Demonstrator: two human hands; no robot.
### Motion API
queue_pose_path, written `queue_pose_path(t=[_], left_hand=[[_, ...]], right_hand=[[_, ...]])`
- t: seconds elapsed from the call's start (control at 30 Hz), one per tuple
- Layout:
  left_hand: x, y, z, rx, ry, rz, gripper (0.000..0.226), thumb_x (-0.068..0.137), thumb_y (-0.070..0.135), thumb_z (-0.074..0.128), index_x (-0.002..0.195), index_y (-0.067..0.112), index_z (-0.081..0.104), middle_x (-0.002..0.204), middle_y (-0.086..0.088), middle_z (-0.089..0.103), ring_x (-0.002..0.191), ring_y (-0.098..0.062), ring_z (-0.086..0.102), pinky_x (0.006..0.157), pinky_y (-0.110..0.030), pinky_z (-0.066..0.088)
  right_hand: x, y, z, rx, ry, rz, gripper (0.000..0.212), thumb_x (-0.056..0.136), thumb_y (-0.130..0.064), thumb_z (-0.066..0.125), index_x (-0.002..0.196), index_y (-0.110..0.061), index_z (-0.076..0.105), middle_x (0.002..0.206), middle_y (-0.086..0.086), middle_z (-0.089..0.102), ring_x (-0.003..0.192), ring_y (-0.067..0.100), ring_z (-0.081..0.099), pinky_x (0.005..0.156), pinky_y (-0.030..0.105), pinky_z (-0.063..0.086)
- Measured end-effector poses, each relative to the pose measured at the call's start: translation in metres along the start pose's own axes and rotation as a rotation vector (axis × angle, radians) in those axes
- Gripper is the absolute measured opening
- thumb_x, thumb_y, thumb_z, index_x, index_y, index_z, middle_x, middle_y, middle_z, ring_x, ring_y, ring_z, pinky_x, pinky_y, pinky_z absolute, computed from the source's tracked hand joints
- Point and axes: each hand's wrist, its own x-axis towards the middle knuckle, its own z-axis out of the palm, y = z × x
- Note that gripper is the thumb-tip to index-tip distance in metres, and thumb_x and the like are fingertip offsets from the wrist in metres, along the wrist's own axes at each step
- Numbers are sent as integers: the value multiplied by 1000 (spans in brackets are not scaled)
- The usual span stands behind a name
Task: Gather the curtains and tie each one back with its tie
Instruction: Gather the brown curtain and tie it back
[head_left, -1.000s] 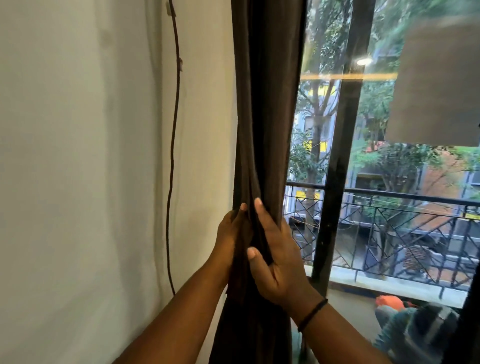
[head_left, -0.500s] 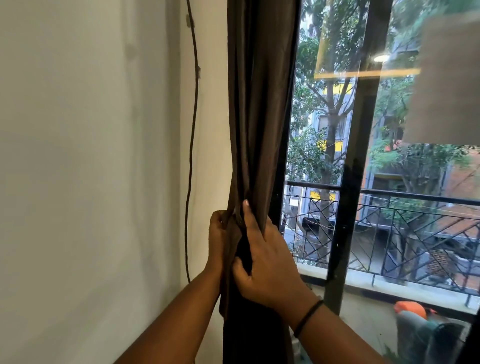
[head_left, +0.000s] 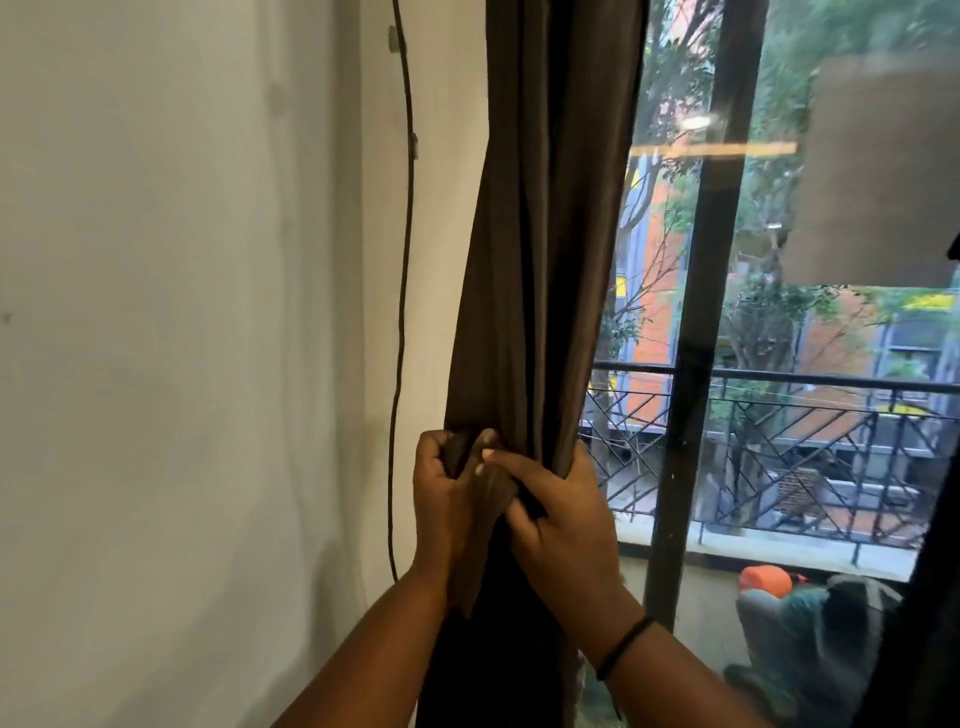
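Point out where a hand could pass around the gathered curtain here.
Left: bare wall strip between curtain and hanging cord. Right: gap between curtain edge and window frame post, glass behind. Crowded where left hand and right hand grip the folds.

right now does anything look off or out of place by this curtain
Nothing stands out. The brown curtain hangs bunched, with the left hand and right hand gripping its folds. A dark cord runs down the wall beside it, a little wavy but unbroken.

bare forearms, thin black band (head_left: 623, 647) on right wrist
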Motion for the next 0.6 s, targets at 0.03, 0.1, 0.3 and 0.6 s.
queue_pose_path(t=[0.03,0.1,0.3,0.6], left_hand=[[1,0,-4,-24,-3,-28,12,88,28,61,98,24,56,91,0,67,85,-19,67,68,-25,56],[7,0,-12,-56,20,-101,20,91,38,53,106,25,54,98,1,66,91,-17,66,70,-24,55],[13,4,-18,-189,-137,-405,45,78,55,56,108,22,62,109,-7,68,101,-31,65,92,-50,52],[29,2,-24,-586,-487,-723,85,35,37,94,108,0,69,111,-23,67,90,-33,70,76,-44,59]], right_hand=[[1,-8,2,162,67,93,16,84,-41,61,99,-41,69,113,-11,53,97,-5,58,78,2,43],[0,-19,7,504,200,299,9,84,-37,65,87,-39,73,112,-7,56,101,-10,56,85,5,45],[3,-47,13,855,530,608,25,81,-44,52,79,-27,70,86,-13,72,86,-1,67,70,13,52],[26,-20,-8,1294,473,953,30,100,-31,41,98,-8,61,74,5,72,71,19,68,80,39,56]])
